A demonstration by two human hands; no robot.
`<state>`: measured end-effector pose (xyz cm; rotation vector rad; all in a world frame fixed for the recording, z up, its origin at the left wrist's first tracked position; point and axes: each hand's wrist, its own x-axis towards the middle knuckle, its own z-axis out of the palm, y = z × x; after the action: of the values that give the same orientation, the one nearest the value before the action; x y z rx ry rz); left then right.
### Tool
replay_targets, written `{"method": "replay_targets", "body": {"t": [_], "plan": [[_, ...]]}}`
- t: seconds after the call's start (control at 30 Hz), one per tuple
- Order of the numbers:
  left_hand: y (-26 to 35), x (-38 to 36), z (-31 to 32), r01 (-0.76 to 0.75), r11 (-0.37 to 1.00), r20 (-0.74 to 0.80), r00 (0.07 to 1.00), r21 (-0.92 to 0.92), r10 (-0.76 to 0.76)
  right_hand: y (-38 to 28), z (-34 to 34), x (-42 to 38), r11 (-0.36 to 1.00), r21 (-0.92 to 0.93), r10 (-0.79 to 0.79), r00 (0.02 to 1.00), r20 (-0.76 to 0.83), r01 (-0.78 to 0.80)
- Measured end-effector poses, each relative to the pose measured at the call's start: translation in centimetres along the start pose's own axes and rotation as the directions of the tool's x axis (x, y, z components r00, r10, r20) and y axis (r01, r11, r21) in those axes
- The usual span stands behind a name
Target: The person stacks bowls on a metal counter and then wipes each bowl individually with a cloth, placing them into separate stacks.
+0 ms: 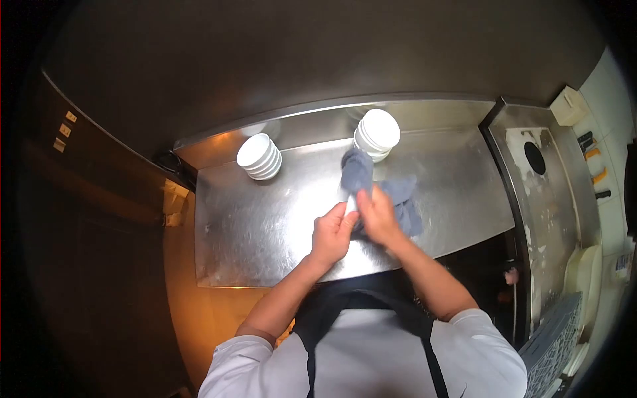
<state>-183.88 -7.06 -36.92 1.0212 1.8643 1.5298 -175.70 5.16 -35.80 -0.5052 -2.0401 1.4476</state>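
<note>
My left hand (pixel 331 232) is closed on a white bowl (pixel 351 205), of which only a narrow strip shows between my hands. A blue-grey cloth (pixel 357 174) covers its far end. My right hand (pixel 378 217) is wrapped around the cloth, close against the left. More of the cloth (pixel 403 202) spreads to the right of my right hand, low over the steel counter (pixel 265 225). Just beyond the cloth stands a stack of white bowls (pixel 379 130). A second, leaning stack of white bowls (pixel 259 157) sits farther left.
A raised steel edge (pixel 318 152) runs along the counter's back, below a dark wall. To the right is a steel surface with a round dark hole (pixel 534 158). Knives (pixel 598 176) hang on the right wall. A grey rack (pixel 551 328) stands at lower right.
</note>
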Motion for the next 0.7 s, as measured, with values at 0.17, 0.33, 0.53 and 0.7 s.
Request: {"method": "replay_targets", "body": {"t": [0.17,0.33,0.53,0.7], "plan": [[1.5,-0.7,0.5,-0.546,0.828,-0.055,0.83,0.126,0.555,-0.2,-1.4,2.6,0.46,0.785,0.522,0.841,0.14,-0.416],[-3.4,0.5,0.8,-0.24,0.897,-0.212,0.962,-0.372,0.17,3.0,1.7,-0.4,0.591,0.669,0.534,0.84,0.095,-0.451],[-2.4,3.2,-2.7,-0.054,0.206,-0.066,0.996,-0.977,-0.054,3.3,-0.4,-3.4,0.587,0.726,0.514,0.858,0.008,-0.358],[-2.0,2.5,-2.2,0.054,0.037,0.05,0.995,-0.998,-0.084,2.8,-3.2,-1.5,0.698,0.711,0.368,0.894,-0.255,-0.085]]}}
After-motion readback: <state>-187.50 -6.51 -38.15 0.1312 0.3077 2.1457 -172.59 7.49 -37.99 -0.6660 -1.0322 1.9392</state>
